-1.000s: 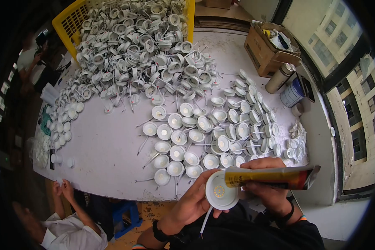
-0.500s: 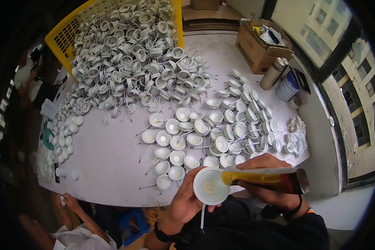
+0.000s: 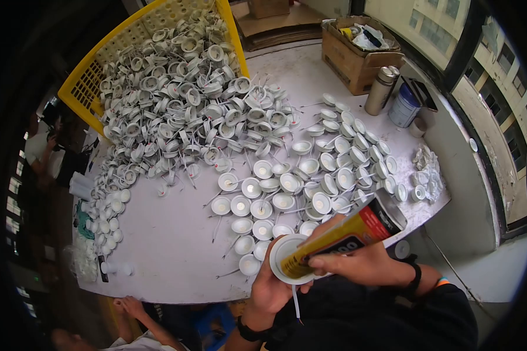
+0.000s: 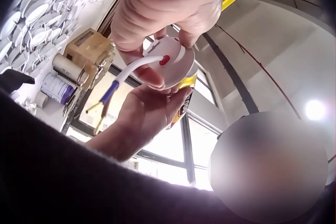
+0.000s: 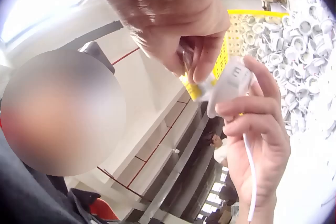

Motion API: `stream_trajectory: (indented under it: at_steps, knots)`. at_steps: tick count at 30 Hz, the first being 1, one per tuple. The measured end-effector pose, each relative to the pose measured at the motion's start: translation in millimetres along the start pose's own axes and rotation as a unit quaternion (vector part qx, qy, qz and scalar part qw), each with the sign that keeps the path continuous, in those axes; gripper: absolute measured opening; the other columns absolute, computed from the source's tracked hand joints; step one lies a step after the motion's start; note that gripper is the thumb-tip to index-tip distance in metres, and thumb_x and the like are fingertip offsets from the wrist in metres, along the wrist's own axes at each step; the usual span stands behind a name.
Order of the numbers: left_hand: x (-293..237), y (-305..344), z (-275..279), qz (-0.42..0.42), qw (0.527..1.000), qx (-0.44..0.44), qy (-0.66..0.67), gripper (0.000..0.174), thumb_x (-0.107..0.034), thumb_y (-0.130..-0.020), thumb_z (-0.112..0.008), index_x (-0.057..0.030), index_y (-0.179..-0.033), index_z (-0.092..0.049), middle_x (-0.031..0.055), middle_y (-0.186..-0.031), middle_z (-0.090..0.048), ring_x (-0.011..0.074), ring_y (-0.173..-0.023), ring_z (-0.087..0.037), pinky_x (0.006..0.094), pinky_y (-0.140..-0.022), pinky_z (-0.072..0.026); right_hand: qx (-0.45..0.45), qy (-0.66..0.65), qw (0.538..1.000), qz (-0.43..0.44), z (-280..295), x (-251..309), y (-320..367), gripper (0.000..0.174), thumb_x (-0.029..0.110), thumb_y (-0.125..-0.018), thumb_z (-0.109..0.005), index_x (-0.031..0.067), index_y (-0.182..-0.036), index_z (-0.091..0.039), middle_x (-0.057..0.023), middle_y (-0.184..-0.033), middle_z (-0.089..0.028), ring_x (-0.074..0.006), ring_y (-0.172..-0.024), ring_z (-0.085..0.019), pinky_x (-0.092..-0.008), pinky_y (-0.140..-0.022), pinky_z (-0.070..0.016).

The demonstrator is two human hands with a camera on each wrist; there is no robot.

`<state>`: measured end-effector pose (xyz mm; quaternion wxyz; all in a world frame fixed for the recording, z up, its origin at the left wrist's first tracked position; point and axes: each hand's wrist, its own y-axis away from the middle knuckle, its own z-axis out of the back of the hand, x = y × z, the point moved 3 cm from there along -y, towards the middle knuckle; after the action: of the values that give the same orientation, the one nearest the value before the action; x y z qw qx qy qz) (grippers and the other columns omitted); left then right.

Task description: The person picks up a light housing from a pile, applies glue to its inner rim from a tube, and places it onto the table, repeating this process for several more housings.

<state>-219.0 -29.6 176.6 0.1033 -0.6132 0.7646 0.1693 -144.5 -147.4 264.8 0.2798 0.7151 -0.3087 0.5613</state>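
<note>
My left hand (image 3: 267,292) grips a white round LED downlight (image 3: 288,240) by its rim, its dish facing up. From the underside runs a white cable (image 4: 126,71), ending in bare wires. In my right hand (image 3: 363,266) is a yellow, black and red glue tube (image 3: 357,228), tilted, its yellow end over the dish and covering most of the inside. The right thumb lies along the tube's lower part. In the right wrist view, the tube's end meets the dish side of the downlight (image 5: 231,85), while left fingers (image 5: 247,106) wrap its body.
Rows of similar downlights (image 3: 321,203) lie in front of my hands. A yellow crate (image 3: 79,96) spills a heap of white rings (image 3: 181,99). At the right stand a cardboard box (image 3: 345,61), a flask (image 3: 380,90) and a tin (image 3: 404,108). Another person's hands (image 3: 129,306) are at the lower left.
The glue tube has swung from nearly level to a steeper tilt, its yellow end now across the dish. The LEDs, visible earlier, are now covered. The head view has shifted.
</note>
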Motion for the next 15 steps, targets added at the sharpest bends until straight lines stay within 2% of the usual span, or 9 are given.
stream_trajectory:
  at_steps: [1, 2, 4, 7, 10, 11, 14, 15]
  knots:
    - [0.2, -1.1, 0.9, 0.009, 0.999, 0.041, 0.008, 0.049, -0.042, -0.086, -0.031, -0.0094, -0.122, -0.028, 0.0118, -0.106, -0.046, 0.0225, -0.081, -0.052, 0.0311, -0.055, -0.0452, -0.027, 0.006, 0.998, 0.064, 0.6, -6.9, -2.9, 0.022, 0.003, -0.073, -0.061, -0.0031, -0.090, -0.049, -0.0103, -0.080, -0.056, -0.0114, -0.062, -0.056, -0.0220, -0.053, -0.0460]
    - [0.5, -0.1, 1.8, 0.004, 1.000, 0.020, 0.004, 0.049, -0.042, -0.086, -0.031, -0.0083, -0.122, -0.028, 0.0123, -0.106, -0.046, 0.0227, -0.079, -0.052, 0.0308, -0.055, -0.0450, -0.042, 0.016, 0.996, 0.081, 1.6, -10.8, -5.0, 0.021, 0.002, -0.073, -0.060, -0.0038, -0.089, -0.049, -0.0105, -0.079, -0.056, -0.0113, -0.062, -0.056, -0.0219, -0.053, -0.0463]
    - [-0.7, 0.5, 1.9, -0.002, 1.000, -0.003, 0.003, 0.050, -0.043, -0.086, -0.030, -0.0072, -0.122, -0.029, 0.0128, -0.105, -0.046, 0.0229, -0.077, -0.052, 0.0306, -0.055, -0.0449, -0.072, -0.014, 0.995, 0.061, 0.7, -11.6, -9.4, 0.020, 0.003, -0.073, -0.059, -0.0040, -0.089, -0.048, -0.0107, -0.079, -0.056, -0.0113, -0.062, -0.056, -0.0220, -0.053, -0.0465]
    - [-4.8, 1.7, 2.1, 0.008, 1.000, 0.020, -0.011, 0.053, -0.045, -0.085, -0.029, -0.0058, -0.121, -0.029, 0.0145, -0.104, -0.047, 0.0241, -0.075, -0.052, 0.0318, -0.055, -0.0449, -0.110, -0.033, 0.993, 0.039, 4.4, -12.2, -10.1, 0.020, 0.003, -0.073, -0.059, -0.0042, -0.089, -0.048, -0.0111, -0.078, -0.056, -0.0118, -0.061, -0.056, -0.0222, -0.052, -0.0467]
    - [-16.1, 13.1, 25.6, -0.019, 0.999, -0.048, 0.005, 0.057, -0.048, -0.084, -0.027, -0.0043, -0.122, -0.029, 0.0156, -0.102, -0.049, 0.0255, -0.071, -0.052, 0.0344, -0.052, -0.0423, -0.154, -0.024, 0.987, 0.032, 14.1, -5.0, -4.2, 0.022, 0.005, -0.071, -0.059, -0.0043, -0.088, -0.048, -0.0116, -0.076, -0.055, -0.0139, -0.055, -0.055, -0.0228, -0.049, -0.0464]
    - [-27.7, 17.0, 34.6, -0.059, 0.995, -0.082, -0.026, 0.056, -0.046, -0.085, -0.027, -0.0038, -0.121, -0.030, 0.0158, -0.101, -0.049, 0.0254, -0.071, -0.053, 0.0338, -0.052, -0.0420, -0.140, -0.040, 0.989, 0.027, 25.6, -8.2, 0.0, 0.027, 0.006, -0.071, -0.062, -0.0020, -0.095, -0.051, -0.0084, -0.082, -0.057, -0.0114, -0.057, -0.056, -0.0217, -0.050, -0.0476]
    - [-65.7, 29.1, 82.3, -0.144, 0.949, -0.226, -0.169, 0.051, -0.044, -0.085, -0.032, -0.0037, -0.115, -0.038, 0.0135, -0.099, -0.051, 0.0214, -0.068, -0.052, 0.0292, -0.048, -0.0401, -0.221, -0.031, 0.970, 0.095, 49.6, -5.7, 11.1, 0.025, 0.008, -0.072, -0.059, -0.0021, -0.093, -0.051, -0.0081, -0.076, -0.055, -0.0125, -0.052, -0.054, -0.0227, -0.044, -0.0447]
    - [-79.9, 38.2, 115.5, -0.142, 0.930, -0.267, -0.208, 0.047, -0.042, -0.085, -0.033, -0.0041, -0.113, -0.039, 0.0124, -0.097, -0.052, 0.0201, -0.068, -0.052, 0.0283, -0.049, -0.0402, -0.253, -0.043, 0.960, 0.110, 56.0, -5.7, 16.2, 0.025, 0.008, -0.071, -0.059, -0.0021, -0.093, -0.050, -0.0080, -0.074, -0.054, -0.0129, -0.050, -0.053, -0.0229, -0.042, -0.0437]
